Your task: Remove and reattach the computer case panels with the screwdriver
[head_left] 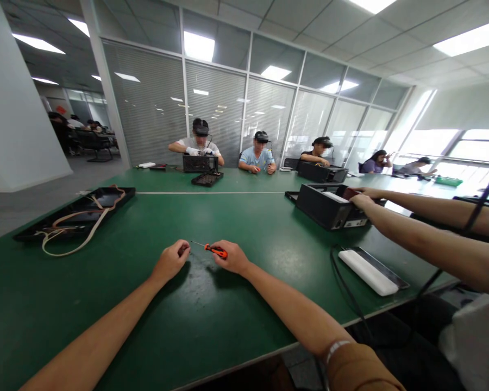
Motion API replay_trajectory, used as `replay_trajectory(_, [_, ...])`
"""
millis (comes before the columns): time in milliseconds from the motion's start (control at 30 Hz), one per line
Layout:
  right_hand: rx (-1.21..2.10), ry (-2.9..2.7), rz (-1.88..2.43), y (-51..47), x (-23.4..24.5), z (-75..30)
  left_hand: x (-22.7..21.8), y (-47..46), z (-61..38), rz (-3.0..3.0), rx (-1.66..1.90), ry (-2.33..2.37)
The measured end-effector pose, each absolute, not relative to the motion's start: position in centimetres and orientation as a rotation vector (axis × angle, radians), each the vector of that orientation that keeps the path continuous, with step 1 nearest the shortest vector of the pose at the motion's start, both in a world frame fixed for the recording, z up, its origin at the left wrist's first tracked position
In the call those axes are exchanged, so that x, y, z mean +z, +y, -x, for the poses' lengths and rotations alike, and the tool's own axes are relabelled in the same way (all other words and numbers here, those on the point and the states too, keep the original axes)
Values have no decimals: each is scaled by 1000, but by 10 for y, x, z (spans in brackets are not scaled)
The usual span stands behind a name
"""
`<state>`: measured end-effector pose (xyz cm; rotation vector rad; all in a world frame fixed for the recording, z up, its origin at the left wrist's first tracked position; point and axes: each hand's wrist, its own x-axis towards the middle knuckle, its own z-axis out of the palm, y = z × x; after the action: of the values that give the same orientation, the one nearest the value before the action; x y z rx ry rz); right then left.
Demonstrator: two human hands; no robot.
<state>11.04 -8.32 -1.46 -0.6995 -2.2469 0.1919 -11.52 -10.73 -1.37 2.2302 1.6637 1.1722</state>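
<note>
My right hand (233, 257) is closed around a small screwdriver with an orange handle (215, 250); its thin shaft points left toward my left hand. My left hand (171, 260) rests on the green table (228, 304) with its fingers curled in a loose fist, something small and dark at the fingertips that I cannot make out. The two hands lie a short way apart near the table's middle.
A black tray with a tan strap (79, 214) lies at the left. A black computer case (330, 205) stands at the right, with a co-worker's two hands on it. A white power strip (367, 271) lies near the right edge. Several people sit at the far side.
</note>
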Motion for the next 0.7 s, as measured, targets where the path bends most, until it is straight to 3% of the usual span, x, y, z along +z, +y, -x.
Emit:
replay_trajectory(267, [77, -2269, 752, -86, -12, -113, -15, -105, 118, -2252, 1212, 1654])
replay_trajectory(400, [23, -2218, 807, -97, 13, -119, -6, -105, 123, -2139, 1307, 1640])
replay_trajectory(600, [-17, -2055, 863, -194, 66, -174, 53, -103, 90, -2012, 1598, 1514])
replay_trajectory(700, [92, -2032, 774, -274, 62, -215, 91, -86, 25, -2371, 1442, 1304])
